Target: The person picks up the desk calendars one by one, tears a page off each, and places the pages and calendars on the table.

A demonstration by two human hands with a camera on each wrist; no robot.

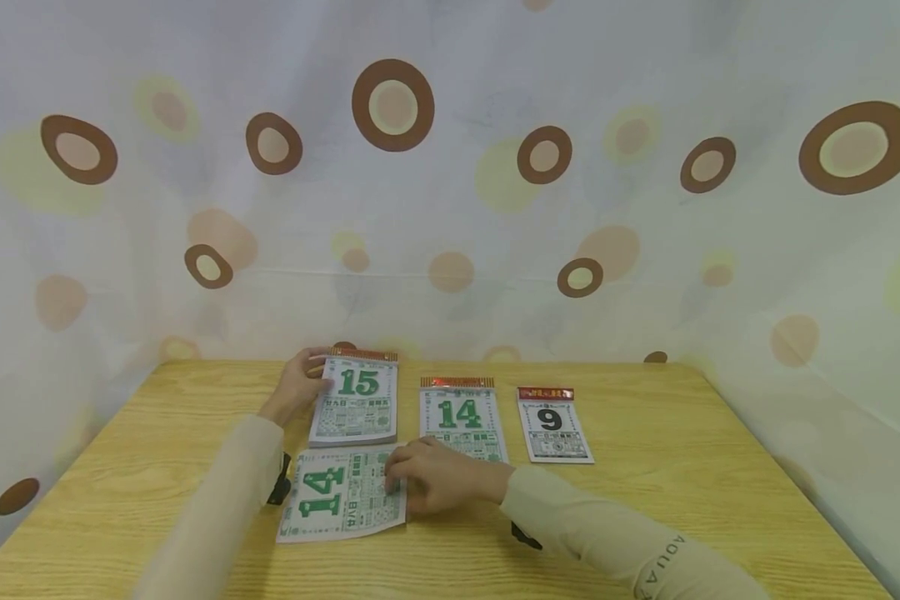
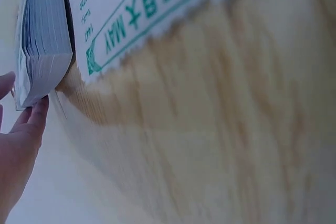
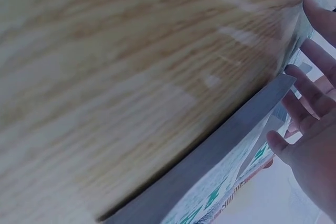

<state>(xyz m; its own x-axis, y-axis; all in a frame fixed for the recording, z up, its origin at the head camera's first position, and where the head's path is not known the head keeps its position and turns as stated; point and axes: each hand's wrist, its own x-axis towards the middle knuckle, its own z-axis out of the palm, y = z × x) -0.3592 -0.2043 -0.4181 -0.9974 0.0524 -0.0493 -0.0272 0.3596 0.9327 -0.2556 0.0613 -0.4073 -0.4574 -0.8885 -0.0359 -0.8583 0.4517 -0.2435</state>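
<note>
My left hand (image 1: 297, 385) grips the upper left edge of a thick tear-off calendar (image 1: 356, 404) showing a green 15; the left wrist view has thumb and fingers on either side of its page block (image 2: 46, 40). In front of it lies a loose calendar sheet (image 1: 322, 500) with a green 14, turned sideways, its lower edge slightly curved. At that sheet's right edge, my right hand (image 1: 442, 475) pinches the paper between thumb and fingers. Partly behind this hand is a second calendar (image 1: 461, 412), also showing 14; its page edge (image 3: 210, 150) runs beside the fingers in the right wrist view.
A smaller calendar (image 1: 555, 429) with a black 9 and a red header lies to the right. All of it rests on a wooden table (image 1: 667, 492). A patterned cloth (image 1: 450, 217) hangs behind and around the table.
</note>
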